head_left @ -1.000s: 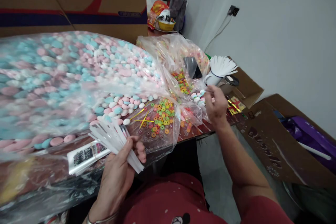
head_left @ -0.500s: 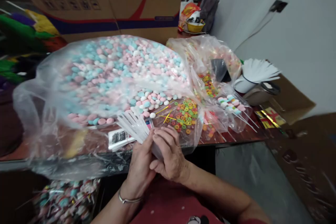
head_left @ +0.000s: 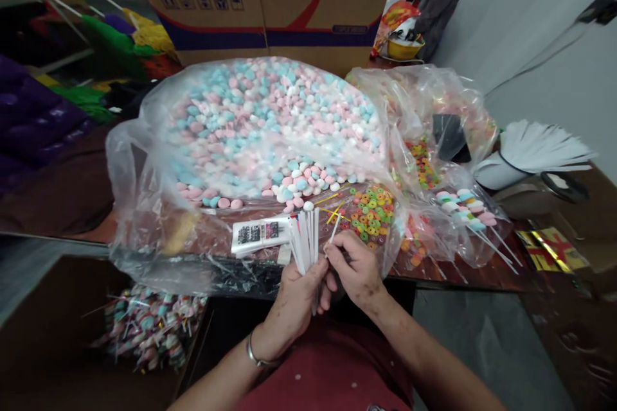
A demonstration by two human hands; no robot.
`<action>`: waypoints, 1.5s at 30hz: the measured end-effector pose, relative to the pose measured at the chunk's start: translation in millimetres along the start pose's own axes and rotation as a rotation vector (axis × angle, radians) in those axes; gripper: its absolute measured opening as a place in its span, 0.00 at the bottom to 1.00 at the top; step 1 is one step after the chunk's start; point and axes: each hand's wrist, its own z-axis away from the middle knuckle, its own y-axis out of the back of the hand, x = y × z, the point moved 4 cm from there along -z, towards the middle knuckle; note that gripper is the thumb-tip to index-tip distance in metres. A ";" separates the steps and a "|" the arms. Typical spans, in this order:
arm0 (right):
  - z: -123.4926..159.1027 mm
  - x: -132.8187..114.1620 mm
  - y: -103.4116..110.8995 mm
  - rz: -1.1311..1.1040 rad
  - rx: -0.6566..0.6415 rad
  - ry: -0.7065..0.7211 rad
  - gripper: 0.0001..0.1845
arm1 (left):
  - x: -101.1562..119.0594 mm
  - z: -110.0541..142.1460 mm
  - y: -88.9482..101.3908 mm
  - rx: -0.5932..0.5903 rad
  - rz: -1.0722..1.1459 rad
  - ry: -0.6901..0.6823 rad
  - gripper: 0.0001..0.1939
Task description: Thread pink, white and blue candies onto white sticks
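Observation:
My left hand (head_left: 297, 295) is closed round a bundle of thin white sticks (head_left: 303, 241) that fan out at the top. Just to its right, my right hand (head_left: 359, 270) pinches a single white stick (head_left: 334, 227) between thumb and fingertips, apart from the bundle's upper ends. Behind the sticks lies a stack of printed plastic packets (head_left: 255, 239). Loose pink, blue and white round candies (head_left: 301, 183) spill from a large clear bag (head_left: 139, 135). Small coloured candy rings (head_left: 372, 212) lie beyond my right hand, beside yellow twist ties (head_left: 336, 212).
On the right, several candy skewers (head_left: 466, 209) rest on plastic beside a container of white strips (head_left: 540, 148). A cardboard box (head_left: 299, 6) stands behind the bags. Below the table at left is a box of wrapped candy sticks (head_left: 149, 327). A person (head_left: 441, 0) is at the back.
My hands were together around the stick bundle. Now my right hand has moved apart with one stick, while my left keeps the bundle more upright. The view has swung left.

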 end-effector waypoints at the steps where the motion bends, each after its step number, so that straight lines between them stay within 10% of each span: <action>1: -1.2 -0.3 -0.7 0.003 -0.020 -0.003 0.10 | 1.2 0.1 1.1 0.032 0.018 -0.016 0.24; 7: -38.4 7.1 -0.8 0.007 -0.180 0.050 0.09 | 12.9 0.8 16.7 0.195 0.137 -0.072 0.19; 17: -92.3 34.9 -50.2 0.814 -0.549 0.339 0.11 | 17.2 -9.8 26.3 0.236 0.131 -0.077 0.21; 25: -121.4 43.8 4.2 0.773 -0.181 0.203 0.20 | 19.5 -14.8 29.2 0.234 0.017 -0.122 0.18; 36: -112.4 38.8 7.2 0.862 -0.559 0.143 0.15 | 13.9 -17.4 30.8 0.223 0.001 -0.087 0.17; 45: -119.2 43.1 31.0 0.639 -0.246 0.051 0.17 | 12.5 -16.6 31.4 0.230 -0.005 -0.092 0.16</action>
